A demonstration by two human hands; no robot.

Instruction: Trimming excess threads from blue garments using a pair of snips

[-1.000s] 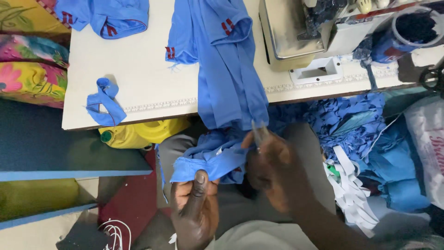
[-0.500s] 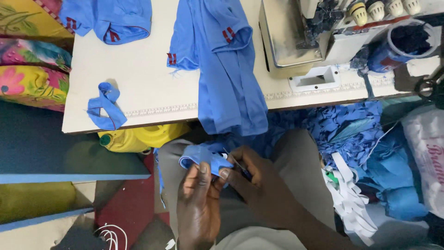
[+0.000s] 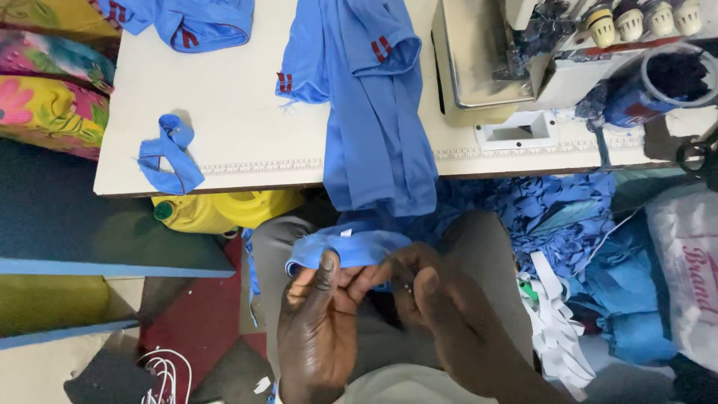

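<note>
A folded strip of blue fabric [image 3: 345, 248] lies low in the view over the person's lap, just below the table edge [image 3: 224, 168], its long axis running left to right across the body. The left hand [image 3: 318, 322] comes up from beneath, thumb pressed on the strip's lower edge and fingers curled behind it, so its grip is closed on the cloth. The right hand [image 3: 434, 299] sits just beside it, to the strip's right end, fingertips pinched together on that end; whether something small is also held there is too fine to tell. Both hands are touching the strip, the left nearer its middle. Above, a long blue garment [image 3: 378, 127] hangs off the table toward the lap. Further out lie a small blue loop of fabric [image 3: 168, 153], another blue garment [image 3: 191, 19], a sewing machine [image 3: 508, 52], and a heap of blue scraps [image 3: 568, 217].
</note>
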